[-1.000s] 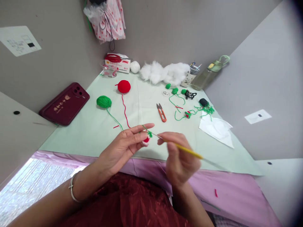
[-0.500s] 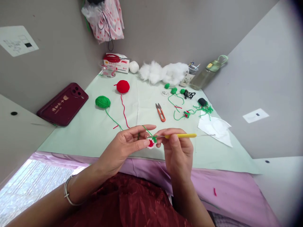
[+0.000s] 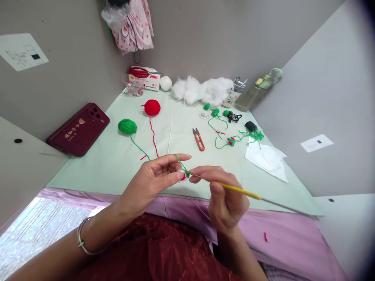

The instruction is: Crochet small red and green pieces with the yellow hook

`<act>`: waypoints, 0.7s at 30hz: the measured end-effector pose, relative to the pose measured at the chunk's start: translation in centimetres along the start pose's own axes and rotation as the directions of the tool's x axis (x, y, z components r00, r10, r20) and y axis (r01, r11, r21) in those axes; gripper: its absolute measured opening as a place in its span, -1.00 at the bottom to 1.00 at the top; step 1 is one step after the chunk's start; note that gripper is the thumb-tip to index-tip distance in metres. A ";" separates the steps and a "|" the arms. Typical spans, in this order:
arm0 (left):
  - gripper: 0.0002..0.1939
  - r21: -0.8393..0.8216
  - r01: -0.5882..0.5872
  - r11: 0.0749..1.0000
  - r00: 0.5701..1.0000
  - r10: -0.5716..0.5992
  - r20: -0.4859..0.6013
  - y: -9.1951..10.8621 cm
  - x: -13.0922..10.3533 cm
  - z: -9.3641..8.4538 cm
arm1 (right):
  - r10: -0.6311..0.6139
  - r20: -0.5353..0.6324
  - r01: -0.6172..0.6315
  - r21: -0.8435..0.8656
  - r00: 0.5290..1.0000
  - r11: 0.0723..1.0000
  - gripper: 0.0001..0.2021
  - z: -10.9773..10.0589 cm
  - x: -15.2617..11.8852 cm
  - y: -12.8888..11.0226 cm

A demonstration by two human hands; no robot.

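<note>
My left hand (image 3: pixel 156 175) pinches a small crochet piece (image 3: pixel 184 177) of red, white and green yarn between thumb and fingers. Green yarn (image 3: pixel 180 161) runs taut over its raised index finger down to the piece. In my right hand (image 3: pixel 227 195) is a crochet hook (image 3: pixel 240 190) with a yellow handle, its metal tip at the green edge of the piece. The hook slants down to the right. A green yarn ball (image 3: pixel 127 126) and a red yarn ball (image 3: pixel 152 107) lie beyond my left hand, their strands trailing toward it.
Orange thread snips (image 3: pixel 199 139) lie mid-table. White stuffing (image 3: pixel 202 90), a white yarn ball (image 3: pixel 166 83), a pen cup (image 3: pixel 233 95) and a bottle (image 3: pixel 258 90) line the back. A maroon phone (image 3: pixel 78 130) leans at left. Green scraps (image 3: pixel 231 142) and white paper (image 3: pixel 266 160) lie right.
My right hand has moved a little right and down, and the hook has swung from nearly level to slanting down rightward. The crochet piece has shifted slightly left and turned in my left fingers.
</note>
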State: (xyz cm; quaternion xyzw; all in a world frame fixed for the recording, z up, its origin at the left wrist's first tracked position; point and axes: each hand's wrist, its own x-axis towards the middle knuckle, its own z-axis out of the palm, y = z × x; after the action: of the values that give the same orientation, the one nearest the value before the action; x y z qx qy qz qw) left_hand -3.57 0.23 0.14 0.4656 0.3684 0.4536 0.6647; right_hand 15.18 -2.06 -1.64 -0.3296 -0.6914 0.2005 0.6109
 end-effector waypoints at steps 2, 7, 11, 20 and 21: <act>-0.66 -0.010 -0.009 1.000 1.000 0.009 -0.007 0.0 0.0 0.2 | -0.077 0.019 0.078 -0.074 0.997 0.994 -0.76 0.1 -0.1 0.0; -0.65 0.021 -0.035 0.999 0.998 0.036 -0.045 0.2 -0.1 0.4 | -0.147 0.039 0.151 -0.141 0.988 0.978 -0.76 0.3 -0.2 0.1; -0.64 -0.005 -0.021 1.000 1.000 0.021 -0.017 0.2 -0.2 0.2 | -0.018 -0.053 0.019 0.013 0.998 1.000 -0.78 0.4 -0.1 0.0; -0.68 -0.030 -0.005 1.000 1.000 0.006 0.026 0.3 -0.3 0.2 | 0.270 -0.045 -0.233 0.386 0.962 0.893 -0.81 0.7 0.4 0.4; -0.69 -0.021 -0.010 1.000 1.000 0.010 0.026 0.3 -0.3 0.2 | 0.255 -0.033 -0.223 0.387 0.966 0.895 -0.81 0.6 0.4 0.4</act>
State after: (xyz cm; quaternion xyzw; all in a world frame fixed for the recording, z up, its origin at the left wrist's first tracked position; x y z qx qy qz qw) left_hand -3.57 -0.07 0.45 0.4663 0.3527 0.4546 0.6720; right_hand 14.64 -1.43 -1.74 -0.2957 -0.5675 0.3903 0.6620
